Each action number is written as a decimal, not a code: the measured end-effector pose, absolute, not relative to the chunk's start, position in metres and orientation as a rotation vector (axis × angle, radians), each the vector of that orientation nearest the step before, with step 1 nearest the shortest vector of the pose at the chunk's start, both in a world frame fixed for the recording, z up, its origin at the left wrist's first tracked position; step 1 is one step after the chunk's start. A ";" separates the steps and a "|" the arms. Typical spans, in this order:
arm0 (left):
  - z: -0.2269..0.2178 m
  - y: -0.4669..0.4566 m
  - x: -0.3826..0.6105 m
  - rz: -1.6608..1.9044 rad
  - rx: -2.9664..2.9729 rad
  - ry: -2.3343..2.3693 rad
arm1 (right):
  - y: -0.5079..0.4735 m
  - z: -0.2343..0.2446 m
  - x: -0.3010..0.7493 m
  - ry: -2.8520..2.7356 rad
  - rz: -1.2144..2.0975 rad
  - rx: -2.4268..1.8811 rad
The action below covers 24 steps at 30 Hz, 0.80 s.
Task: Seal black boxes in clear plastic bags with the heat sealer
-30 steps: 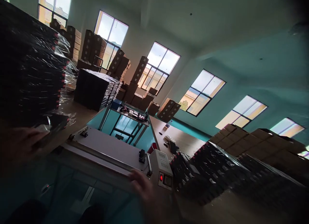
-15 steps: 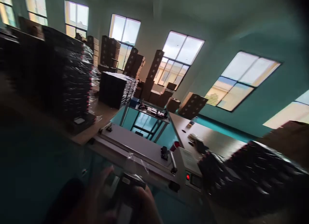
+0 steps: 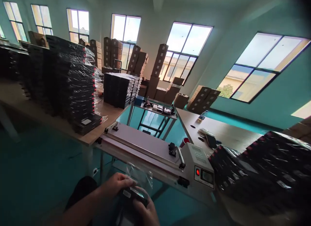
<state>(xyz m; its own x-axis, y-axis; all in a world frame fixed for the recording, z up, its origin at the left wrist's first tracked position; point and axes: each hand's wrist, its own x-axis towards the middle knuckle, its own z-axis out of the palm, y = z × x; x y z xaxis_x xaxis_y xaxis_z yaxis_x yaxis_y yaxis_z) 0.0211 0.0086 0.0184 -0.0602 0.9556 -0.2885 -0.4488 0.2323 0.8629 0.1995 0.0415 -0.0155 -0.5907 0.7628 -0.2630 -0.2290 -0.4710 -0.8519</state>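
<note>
A flat black box with a white label is held low in front of me. It sits in a clear plastic bag whose loose end sticks out past the box, toward the bench. My right hand grips the box's right side, thumb on top. At the bag's loose end, over the box's far left corner, my left hand has its fingers pinched on the film. Just beyond my hands lies a long heat sealer with a lit red switch on its control box.
Stacks of bagged black boxes stand on the left wooden table; more bagged boxes pile up at right. A phone lies on the right-hand table. Cartons line the windowed wall.
The view has levelled and sharpened from a blurred tilt. My left hand has come in to the bag's loose end, while my right hand stays on the box.
</note>
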 end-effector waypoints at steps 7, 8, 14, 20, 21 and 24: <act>-0.003 0.001 0.029 1.336 0.935 1.341 | 0.080 0.013 0.201 -1.503 1.390 -1.118; -0.005 0.003 0.029 1.353 0.923 1.348 | 0.087 0.018 0.203 -1.554 1.266 -1.104; -0.013 0.027 0.029 1.365 0.765 1.342 | 0.098 -0.019 0.216 -1.227 1.488 -1.224; -0.025 0.044 0.041 1.312 0.713 1.268 | 0.087 -0.049 0.239 -1.102 1.775 -1.220; -0.026 0.045 0.044 1.298 0.722 1.261 | 0.089 -0.045 0.241 -1.088 1.751 -1.241; -0.027 0.044 0.051 1.267 0.746 1.232 | 0.099 -0.033 0.244 -1.042 1.636 -1.291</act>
<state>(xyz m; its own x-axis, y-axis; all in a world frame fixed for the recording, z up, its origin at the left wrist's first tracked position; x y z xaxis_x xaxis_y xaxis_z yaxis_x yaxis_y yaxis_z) 0.0511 0.0441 -0.0269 -0.1378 0.9557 -0.2601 -0.2862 0.2130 0.9342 0.2436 0.0993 -0.0335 -0.1700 0.9278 -0.3322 -0.0913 -0.3504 -0.9321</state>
